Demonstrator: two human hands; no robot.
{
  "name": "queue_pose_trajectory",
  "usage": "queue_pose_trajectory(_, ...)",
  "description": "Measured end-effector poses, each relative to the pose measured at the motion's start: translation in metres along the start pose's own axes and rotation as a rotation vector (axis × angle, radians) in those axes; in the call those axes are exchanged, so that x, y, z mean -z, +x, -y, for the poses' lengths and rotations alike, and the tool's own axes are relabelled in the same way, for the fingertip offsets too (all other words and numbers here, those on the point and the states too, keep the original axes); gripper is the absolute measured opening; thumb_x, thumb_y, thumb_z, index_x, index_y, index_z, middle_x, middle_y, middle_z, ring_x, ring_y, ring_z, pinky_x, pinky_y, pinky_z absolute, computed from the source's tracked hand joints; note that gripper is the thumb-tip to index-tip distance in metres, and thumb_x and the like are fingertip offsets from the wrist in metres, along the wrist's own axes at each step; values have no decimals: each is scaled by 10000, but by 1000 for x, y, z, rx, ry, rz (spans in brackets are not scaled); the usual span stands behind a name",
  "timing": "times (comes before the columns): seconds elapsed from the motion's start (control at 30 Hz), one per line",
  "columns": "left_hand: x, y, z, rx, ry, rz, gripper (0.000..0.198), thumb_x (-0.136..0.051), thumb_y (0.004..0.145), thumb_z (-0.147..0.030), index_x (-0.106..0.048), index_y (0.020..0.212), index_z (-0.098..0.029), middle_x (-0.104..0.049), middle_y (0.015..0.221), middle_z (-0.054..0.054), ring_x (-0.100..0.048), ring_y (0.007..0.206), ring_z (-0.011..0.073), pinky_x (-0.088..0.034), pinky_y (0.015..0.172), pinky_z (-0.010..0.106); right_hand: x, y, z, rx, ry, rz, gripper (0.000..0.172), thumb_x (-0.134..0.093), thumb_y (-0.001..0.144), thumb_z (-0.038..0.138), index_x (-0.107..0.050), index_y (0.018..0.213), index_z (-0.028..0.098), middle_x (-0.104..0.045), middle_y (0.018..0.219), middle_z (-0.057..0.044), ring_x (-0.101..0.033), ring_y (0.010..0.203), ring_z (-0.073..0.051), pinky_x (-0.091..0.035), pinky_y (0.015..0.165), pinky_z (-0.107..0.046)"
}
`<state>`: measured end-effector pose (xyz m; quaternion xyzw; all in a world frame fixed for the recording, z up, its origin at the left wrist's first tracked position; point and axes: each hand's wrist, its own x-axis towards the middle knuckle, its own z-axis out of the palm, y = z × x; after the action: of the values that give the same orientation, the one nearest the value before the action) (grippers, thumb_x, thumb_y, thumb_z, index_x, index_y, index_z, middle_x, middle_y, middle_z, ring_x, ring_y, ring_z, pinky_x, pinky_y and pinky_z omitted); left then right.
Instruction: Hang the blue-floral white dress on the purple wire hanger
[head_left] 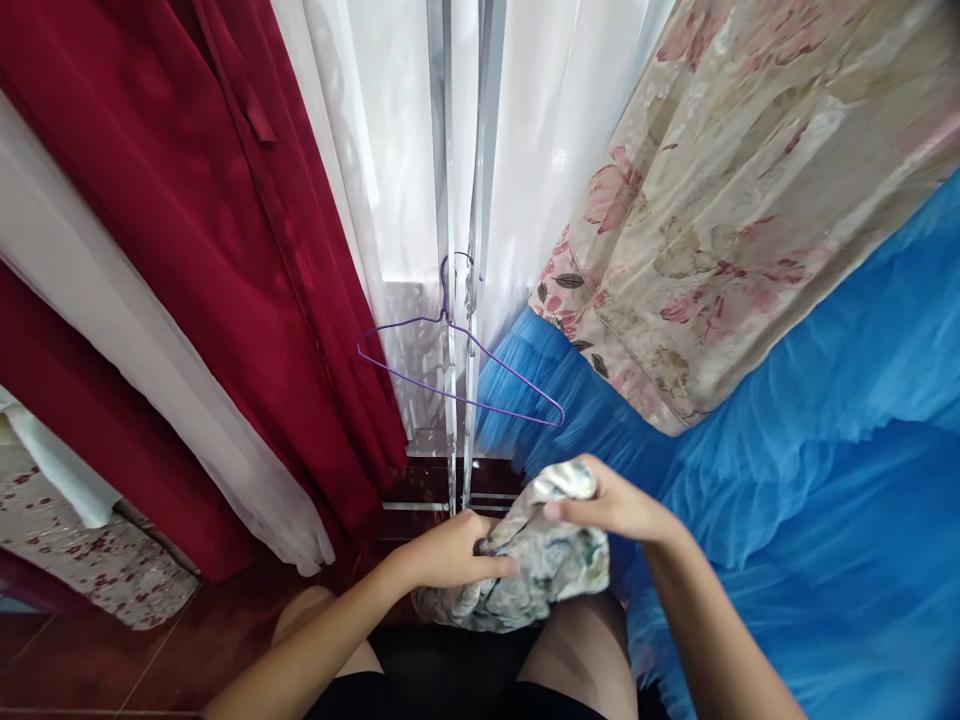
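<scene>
A bunched piece of patterned cloth (551, 570), off-white with grey-green and dark markings, is held between both hands above my lap. My left hand (457, 550) grips its left side, thumb lying across the front. At the upper right edge, my right hand (611, 505) pinches the cloth with the thumb in front and the fingers behind. What kind of garment or fabric it is cannot be made out. Beyond the hands, a purple wire hanger (495, 408) hangs bare by its hook on a metal rack, touched by neither hand.
Upright metal rack posts (452, 420) stand straight ahead. Long red curtains (285, 330) and white fabric hang on the left. To the right hang a floral cloth (712, 270) and blue tulle (817, 580) close to my right arm. Dark red tiles (180, 650) cover the floor.
</scene>
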<state>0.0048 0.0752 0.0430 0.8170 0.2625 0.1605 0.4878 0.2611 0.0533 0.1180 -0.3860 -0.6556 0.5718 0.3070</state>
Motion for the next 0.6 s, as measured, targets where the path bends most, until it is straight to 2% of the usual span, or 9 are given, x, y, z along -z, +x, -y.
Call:
queue_pose_trajectory(0.1, 8, -8, 10, 91, 149, -196, 337, -603, 912, -465, -625, 775, -158, -591, 722, -8, -514, 672, 153, -374, 600, 243, 48, 8, 21, 107, -170, -295, 221, -797, 753, 311, -679, 648, 156, -518, 532, 38, -381, 476, -91, -274, 451, -232)
queue_pose_trajectory(0.13, 15, -9, 10, 81, 180, -269, 346, -560, 941, -457, -593, 764, -161, -568, 720, -11, -500, 679, 148, -369, 613, 243, 60, 19, 26, 155, -194, -381, 218, -813, 724, 291, -665, 632, 160, -516, 533, 41, -389, 482, -91, -277, 456, -231)
queue_pose_trajectory(0.2, 30, -10, 7, 48, 240, -383, 358, -495, 980, -442, -534, 749, -172, -524, 713, -20, -482, 684, 140, -365, 643, 246, 74, 50, 32, 234, -170, -471, 217, -840, 669, 282, -658, 638, 168, -547, 563, 44, -434, 512, -97, -318, 483, -225)
queue_pose_trajectory(0.27, 46, -14, 3, 23, 305, -453, 360, -467, 998, -434, -508, 746, -180, -496, 701, -27, -472, 678, 138, -356, 651, 247, 74, 89, 35, 245, -55, -444, 230, -846, 653, 332, -691, 706, 171, -627, 644, 28, -520, 578, -119, -397, 546, -226)
queue_pose_trajectory(0.33, 63, -21, 3, 14, 358, -497, 349, -458, 1005, -429, -514, 761, -185, -483, 688, -31, -471, 664, 137, -346, 646, 248, 65, 122, 35, 207, 71, -395, 283, -834, 665, 401, -708, 757, 164, -681, 707, 3, -584, 635, -144, -459, 604, -245)
queue_pose_trajectory(0.4, 83, -32, 10, 29, 398, -544, 346, -459, 1004, -429, -524, 762, -190, -484, 669, -33, -476, 647, 139, -339, 639, 251, 55, 143, 34, 182, 159, -362, 323, -833, 669, 427, -711, 793, 155, -696, 716, -8, -607, 640, -154, -483, 613, -255)
queue_pose_trajectory(0.5, 124, -54, 33, 74, 492, -557, 351, -489, 983, -427, -566, 729, -198, -547, 665, -17, -521, 666, 162, -356, 664, 262, 48, 150, 35, 192, 216, -307, 362, -869, 636, 366, -729, 896, 157, -710, 727, 5, -616, 622, -139, -479, 600, -236)
queue_pose_trajectory(0.57, 159, -68, 50, 77, 553, -547, 282, -544, 940, -408, -649, 762, -217, -643, 741, 9, -574, 758, 199, -390, 745, 279, 50, 144, 39, 189, 206, -267, 402, -878, 624, 325, -751, 970, 166, -744, 795, -6, -646, 665, -141, -489, 631, -232)
queue_pose_trajectory(0.6, 177, -73, 58, 76, 562, -582, 233, -582, 905, -400, -683, 786, -228, -680, 781, 22, -590, 809, 220, -402, 790, 292, 52, 140, 42, 180, 188, -253, 411, -874, 626, 318, -761, 992, 168, -759, 832, -16, -660, 694, -147, -494, 651, -235)
